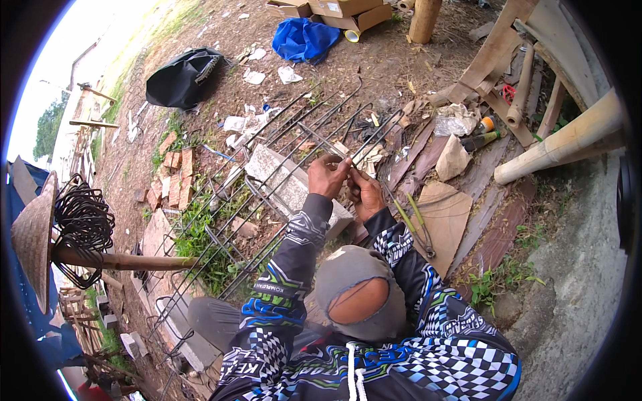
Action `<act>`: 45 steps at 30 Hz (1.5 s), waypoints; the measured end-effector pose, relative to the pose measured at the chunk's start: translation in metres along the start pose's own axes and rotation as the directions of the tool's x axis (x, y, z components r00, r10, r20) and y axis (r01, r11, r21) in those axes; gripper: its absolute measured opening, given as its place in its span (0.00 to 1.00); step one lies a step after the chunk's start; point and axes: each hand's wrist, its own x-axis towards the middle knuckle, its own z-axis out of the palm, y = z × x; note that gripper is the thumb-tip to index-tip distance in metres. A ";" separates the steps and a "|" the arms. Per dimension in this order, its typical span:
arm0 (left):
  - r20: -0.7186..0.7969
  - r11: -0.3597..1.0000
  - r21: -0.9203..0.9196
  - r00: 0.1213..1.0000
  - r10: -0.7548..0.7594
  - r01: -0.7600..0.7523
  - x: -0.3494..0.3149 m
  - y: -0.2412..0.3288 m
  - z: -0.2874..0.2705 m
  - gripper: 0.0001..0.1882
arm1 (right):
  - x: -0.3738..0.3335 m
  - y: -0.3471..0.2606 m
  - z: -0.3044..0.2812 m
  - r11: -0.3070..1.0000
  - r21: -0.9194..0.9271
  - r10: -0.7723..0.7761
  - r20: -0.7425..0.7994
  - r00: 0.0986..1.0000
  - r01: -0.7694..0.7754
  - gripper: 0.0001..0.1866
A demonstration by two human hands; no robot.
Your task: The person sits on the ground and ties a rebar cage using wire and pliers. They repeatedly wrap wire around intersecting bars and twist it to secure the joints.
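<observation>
Grip, left hand: fingers bent inward, tips close to those of the right hand, whose fingers also curl; both are at the lattice frame of thin dark metal rods. From where I stand, cannot tell what, if anything, is pinched between them. Frame extends slantwise over a pale grey concrete block and green weeds. Beside the right forearm, a green-handled metal hand tool rests by a flat brown cardboard piece. Orange-red bricks lie clustered left of the frame.
</observation>
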 end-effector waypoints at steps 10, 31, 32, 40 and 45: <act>0.014 0.976 -0.216 0.999 -0.032 0.034 -0.001 -0.010 0.008 0.19 | 0.009 -0.009 -0.027 0.940 -0.331 -0.099 -0.043 0.994 0.079 0.09; 0.212 0.971 -0.177 0.970 -0.121 0.160 0.011 -0.007 -0.004 0.20 | 0.009 0.009 -0.018 0.176 -0.862 -0.718 0.218 0.661 0.476 0.12; 0.214 0.975 -0.157 0.969 -0.120 0.155 0.012 -0.008 -0.004 0.20 | 0.010 0.008 -0.017 0.134 -0.878 -0.709 0.239 0.664 0.459 0.12; 0.307 0.933 -0.229 0.930 -0.201 0.278 0.014 -0.002 -0.007 0.21 | 0.010 0.001 -0.018 0.062 -0.888 -0.683 0.295 0.668 0.456 0.12; 0.306 0.914 -0.273 0.928 -0.212 0.299 0.017 -0.003 -0.007 0.22 | 0.006 0.000 -0.012 0.173 -0.872 -0.663 0.242 0.709 0.459 0.12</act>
